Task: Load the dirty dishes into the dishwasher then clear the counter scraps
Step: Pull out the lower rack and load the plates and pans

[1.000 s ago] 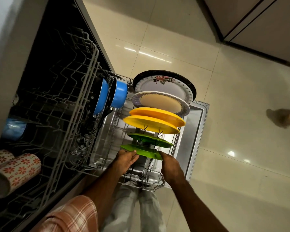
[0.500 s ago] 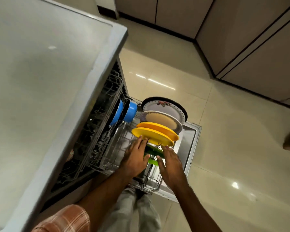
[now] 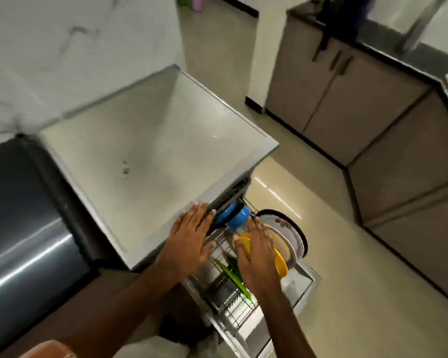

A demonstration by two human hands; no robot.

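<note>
Pale floor tiles (image 3: 334,267) and grey cabinets (image 3: 334,99) frame the spot where we stand, looking down on the dishwasher (image 3: 150,156) with its flat grey top. Its door is dropped open and the lower rack (image 3: 233,303) is pulled out over it, full of dishes on edge: green plates (image 3: 234,276) nearest us, yellow plates (image 3: 281,263) behind them, then a cream plate (image 3: 282,244) and a big flowered plate (image 3: 292,228) at the far end, with blue bowls (image 3: 237,215) tucked under the top edge of the machine.

Our left hand (image 3: 189,244) is spread flat and holds nothing; it hovers over the front edge of the top, fingers near the blue bowls. Our right hand (image 3: 256,254) is also open and empty, palm down, just above the yellow plates and possibly touching them; the blur keeps us from saying which.

The loading looks close to done, so we judge the rack is about to be pushed in. The risk lies there: a hard shove could make the upright plates knock together or tip out of their slots, and the tall flowered plate could catch on the frame above. Fingers left near the top edge could get pinched as the rack slides under. No scraps are visible on the dishwasher's top.
</note>
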